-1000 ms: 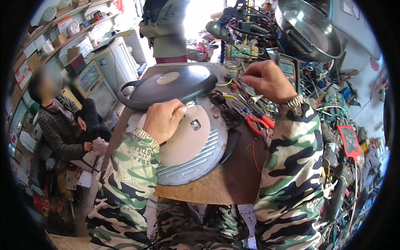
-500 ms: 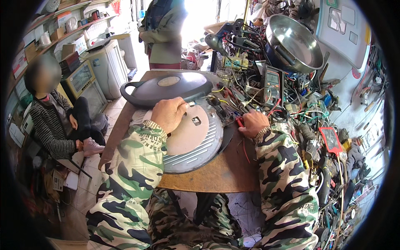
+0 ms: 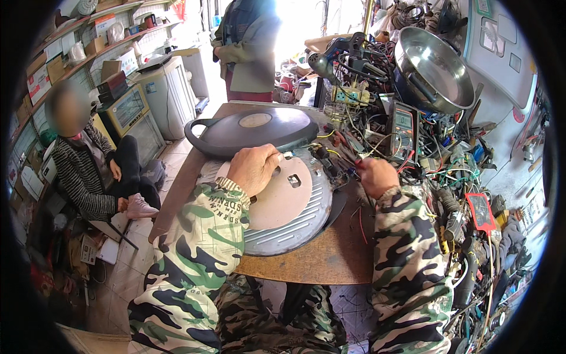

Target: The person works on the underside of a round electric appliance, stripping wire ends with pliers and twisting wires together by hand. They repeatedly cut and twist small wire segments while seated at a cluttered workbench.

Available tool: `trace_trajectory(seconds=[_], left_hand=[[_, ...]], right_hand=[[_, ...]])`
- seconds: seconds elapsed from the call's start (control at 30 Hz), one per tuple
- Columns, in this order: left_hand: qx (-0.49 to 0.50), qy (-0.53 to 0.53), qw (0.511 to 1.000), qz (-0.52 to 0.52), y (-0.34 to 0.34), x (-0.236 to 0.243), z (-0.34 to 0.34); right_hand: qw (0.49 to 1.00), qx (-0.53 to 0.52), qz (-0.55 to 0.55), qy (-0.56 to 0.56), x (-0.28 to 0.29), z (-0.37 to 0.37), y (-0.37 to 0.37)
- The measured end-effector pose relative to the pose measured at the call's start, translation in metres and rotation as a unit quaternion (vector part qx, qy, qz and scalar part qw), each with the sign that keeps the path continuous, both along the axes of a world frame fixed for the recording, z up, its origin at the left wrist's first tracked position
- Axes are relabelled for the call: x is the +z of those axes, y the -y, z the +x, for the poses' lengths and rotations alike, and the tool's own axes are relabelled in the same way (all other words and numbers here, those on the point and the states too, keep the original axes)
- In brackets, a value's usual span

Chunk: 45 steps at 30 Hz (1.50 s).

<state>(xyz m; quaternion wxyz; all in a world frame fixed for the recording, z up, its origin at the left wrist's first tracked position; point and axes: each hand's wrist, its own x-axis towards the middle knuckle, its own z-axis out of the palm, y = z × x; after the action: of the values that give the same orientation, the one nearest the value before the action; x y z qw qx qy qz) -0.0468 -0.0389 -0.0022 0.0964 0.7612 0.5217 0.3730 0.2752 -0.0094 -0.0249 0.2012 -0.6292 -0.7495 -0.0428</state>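
A round metal appliance body [image 3: 293,231] with ribs lies on the brown work table. A beige disc sheet [image 3: 292,203] with small cutouts covers its middle. My left hand [image 3: 254,170] rests over the sheet, fingers pinched at its far edge beside a small pale piece [image 3: 288,155]; what they hold is hidden. To the right of the body, my right hand [image 3: 379,177] is closed around a red-handled tool [image 3: 359,163] that looks like pliers, its dark end toward the wires at the body's right edge. Behind lies a dark oval lid [image 3: 259,133] with a loop handle.
The brown table [image 3: 348,259] ends just before my lap. Crowding its right side are tangled wires, tools, a multimeter [image 3: 403,133] and a steel pan [image 3: 436,71]. One person [image 3: 88,171] sits at the left; another person [image 3: 247,53] stands beyond the table.
My right hand has raised the red-handled tool slightly and turned it away from the table. My left hand keeps its place on the sheet. The whole view has shifted a little.
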Motion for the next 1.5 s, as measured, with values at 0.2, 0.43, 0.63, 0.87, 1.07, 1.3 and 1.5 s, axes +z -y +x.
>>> trace_trajectory(seconds=[0.2, 0.43, 0.63, 0.87, 1.07, 1.3, 1.5], left_hand=[[-0.008, -0.003, 1.000, 0.003, 0.002, 0.001, -0.001], [-0.010, 0.003, 1.000, -0.001, 0.002, 0.003, 0.001], [-0.008, -0.001, 1.000, 0.002, 0.002, 0.002, 0.001], [-0.005, -0.002, 1.000, 0.009, 0.005, 0.003, 0.002], [-0.022, -0.039, 0.999, -0.004, 0.006, 0.003, 0.001], [-0.069, -0.176, 0.951, -0.245, -0.001, 0.065, 0.005], [0.003, -0.191, 0.941, -0.280, -0.019, 0.068, 0.044]], right_hand=[[0.914, 0.200, -0.248, -0.252, 0.072, -0.014, 0.025], [0.911, 0.239, -0.307, -0.139, 0.082, -0.051, 0.013], [0.903, 0.212, -0.344, -0.145, 0.088, -0.068, 0.013], [0.914, 0.242, -0.288, -0.152, 0.071, -0.068, 0.010], [0.886, 0.192, -0.348, -0.238, 0.068, -0.074, 0.020], [0.946, 0.149, -0.258, -0.125, 0.064, -0.083, 0.020], [0.960, 0.144, -0.217, -0.099, 0.064, -0.076, 0.021]])
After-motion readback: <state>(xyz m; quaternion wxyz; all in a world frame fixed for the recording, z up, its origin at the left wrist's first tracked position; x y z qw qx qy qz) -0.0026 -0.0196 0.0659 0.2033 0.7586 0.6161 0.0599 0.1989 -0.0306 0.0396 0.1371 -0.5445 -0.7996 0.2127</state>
